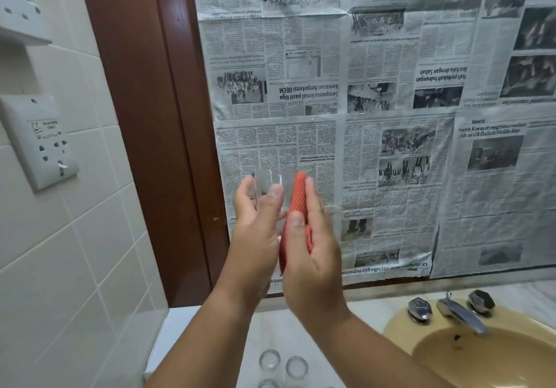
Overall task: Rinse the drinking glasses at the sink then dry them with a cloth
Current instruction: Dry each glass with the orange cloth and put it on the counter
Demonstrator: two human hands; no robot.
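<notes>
Up high, left hand (255,219) curls round smooth clear glass (270,180) against newspaper (391,147); waffle-textured orange cloth (298,201) on its side, pinched by right hand (314,255). Round tumblers (270,359) stand on pale counter (370,300); glossy yellow sink (397,327) right.

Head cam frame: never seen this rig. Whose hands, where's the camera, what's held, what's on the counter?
No robot here: one camera worn on a person's head looks forward and down at their bare hands. The left hand holds a clear drinking glass; the right hand grips an orange-red cloth against its side. Below, on the pale counter, stand at least three more glasses. At lower right is a yellow sink with a metal tap. Newspaper covers the framed panel behind.
</notes>
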